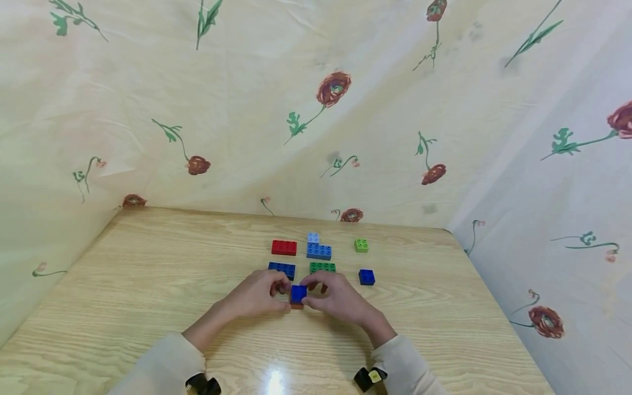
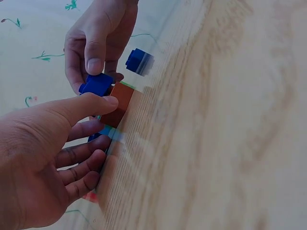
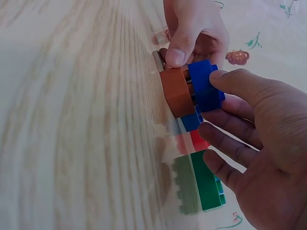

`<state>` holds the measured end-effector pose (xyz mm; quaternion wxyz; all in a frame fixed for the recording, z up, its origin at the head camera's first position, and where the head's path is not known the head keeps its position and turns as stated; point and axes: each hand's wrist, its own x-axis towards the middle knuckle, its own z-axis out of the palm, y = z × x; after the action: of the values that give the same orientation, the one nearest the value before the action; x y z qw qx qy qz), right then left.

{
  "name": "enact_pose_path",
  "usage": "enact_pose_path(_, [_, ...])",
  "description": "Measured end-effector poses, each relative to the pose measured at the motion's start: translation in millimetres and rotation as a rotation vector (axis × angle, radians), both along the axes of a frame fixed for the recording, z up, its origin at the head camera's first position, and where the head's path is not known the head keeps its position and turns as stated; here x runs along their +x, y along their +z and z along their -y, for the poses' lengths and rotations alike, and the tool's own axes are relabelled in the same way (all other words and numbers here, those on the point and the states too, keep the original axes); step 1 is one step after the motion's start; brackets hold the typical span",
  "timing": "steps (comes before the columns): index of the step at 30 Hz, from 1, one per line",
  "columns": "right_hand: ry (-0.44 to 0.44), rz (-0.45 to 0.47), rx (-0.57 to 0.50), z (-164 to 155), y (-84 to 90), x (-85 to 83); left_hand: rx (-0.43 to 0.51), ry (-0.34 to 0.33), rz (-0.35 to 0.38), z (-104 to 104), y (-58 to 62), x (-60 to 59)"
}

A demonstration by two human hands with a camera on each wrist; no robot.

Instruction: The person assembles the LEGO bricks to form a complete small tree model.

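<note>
Pinching blue building brick [image 1: 298, 294] in right hand [image 1: 340, 299] at three o'clock, orange building brick [image 3: 176, 95] in left hand [image 1: 257, 294] at nine: align edges, press evenly.

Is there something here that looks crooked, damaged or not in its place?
Only one thing: the blue brick in the right hand is not fully seated on the orange brick. The right wrist view shows studs in a gap between them. No damage shows.
</note>
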<state>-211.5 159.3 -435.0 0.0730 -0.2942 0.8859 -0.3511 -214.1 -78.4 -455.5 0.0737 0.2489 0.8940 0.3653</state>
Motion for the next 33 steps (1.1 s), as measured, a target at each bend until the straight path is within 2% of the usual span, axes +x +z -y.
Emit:
enact_pose_path(17, [0.001, -0.024, 0.031, 4, 0.6, 2.2, -0.033, 0.006, -0.012, -1, 0.9, 2.0])
enact_pose_path(22, [0.006, -0.026, 0.044, 5, 2.6, 2.6, 0.071, 0.018, 0.033, 1, 6.1, 3.3])
enact_pose_path(26, [0.000, -0.023, 0.048, 5, 3.8, 2.7, 0.158, 0.002, 0.045, 0, 8.9, 3.6])
enact_pose_path(33, [-0.003, -0.027, 0.045, 4, 2.2, 1.6, 0.189, -0.003, 0.060, -4, 8.4, 3.2])
